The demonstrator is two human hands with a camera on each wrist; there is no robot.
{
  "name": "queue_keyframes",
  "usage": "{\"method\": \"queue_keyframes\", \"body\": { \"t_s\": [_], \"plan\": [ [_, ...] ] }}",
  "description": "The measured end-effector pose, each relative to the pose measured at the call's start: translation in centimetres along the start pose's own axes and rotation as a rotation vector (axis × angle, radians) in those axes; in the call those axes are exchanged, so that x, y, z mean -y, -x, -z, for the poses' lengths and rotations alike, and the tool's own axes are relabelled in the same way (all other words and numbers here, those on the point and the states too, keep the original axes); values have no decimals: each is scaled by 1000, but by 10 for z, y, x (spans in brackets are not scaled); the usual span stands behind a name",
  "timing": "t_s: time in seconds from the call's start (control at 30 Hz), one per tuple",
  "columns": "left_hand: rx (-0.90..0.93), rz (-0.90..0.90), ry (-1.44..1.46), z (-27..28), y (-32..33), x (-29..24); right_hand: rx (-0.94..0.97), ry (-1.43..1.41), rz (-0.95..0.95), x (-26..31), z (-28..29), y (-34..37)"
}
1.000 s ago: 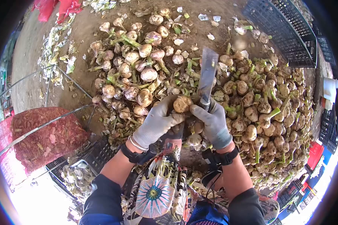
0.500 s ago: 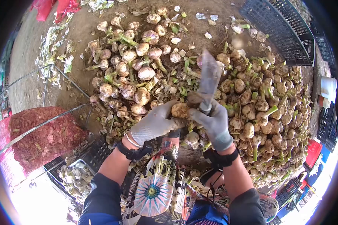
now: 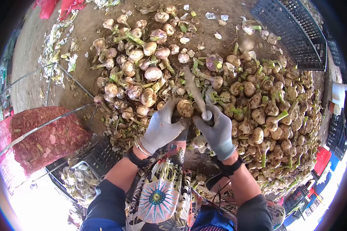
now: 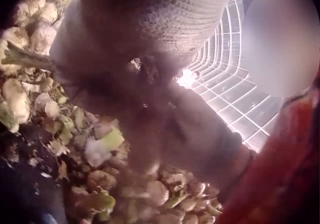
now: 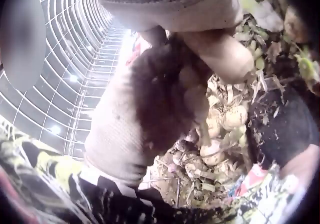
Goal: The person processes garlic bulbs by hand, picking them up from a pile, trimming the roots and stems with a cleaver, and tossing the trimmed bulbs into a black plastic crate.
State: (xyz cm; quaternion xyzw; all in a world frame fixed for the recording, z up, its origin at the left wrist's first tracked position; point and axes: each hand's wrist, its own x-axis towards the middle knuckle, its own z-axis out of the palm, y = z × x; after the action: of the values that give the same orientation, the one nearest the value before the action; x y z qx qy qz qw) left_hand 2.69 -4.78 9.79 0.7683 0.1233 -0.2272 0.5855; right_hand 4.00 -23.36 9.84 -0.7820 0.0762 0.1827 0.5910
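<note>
We see the left hand (image 3: 160, 128) gripping a bulb (image 3: 185, 108) between the heaps (image 3: 277, 115); the knife (image 3: 196, 91), clasped in the right hand (image 3: 216, 133), has turned from broadside to nearly edge-on, leaning left, suggesting to us blade work under way.

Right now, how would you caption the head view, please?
Gloved left hand holds a garlic bulb; gloved right hand grips a knife near piled garlic.

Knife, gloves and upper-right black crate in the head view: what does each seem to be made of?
Knife: probably metal; its collar looks silvery, but blur leaves the rest open.
Gloves: likely knitted fabric, matte; fine ribbing shows.
Crate: probably moulded plastic; regular lattice.
</note>
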Motion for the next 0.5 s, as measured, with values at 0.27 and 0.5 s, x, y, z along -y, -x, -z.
{"method": "queue_keyframes", "body": {
  "t_s": [0.27,0.5],
  "plan": [
    [54,-384,-147,7,3,33,258,739,425,13,27,6],
    [208,-135,40,23,-1,13,288,803,402,19,24,10]
  ]
}}
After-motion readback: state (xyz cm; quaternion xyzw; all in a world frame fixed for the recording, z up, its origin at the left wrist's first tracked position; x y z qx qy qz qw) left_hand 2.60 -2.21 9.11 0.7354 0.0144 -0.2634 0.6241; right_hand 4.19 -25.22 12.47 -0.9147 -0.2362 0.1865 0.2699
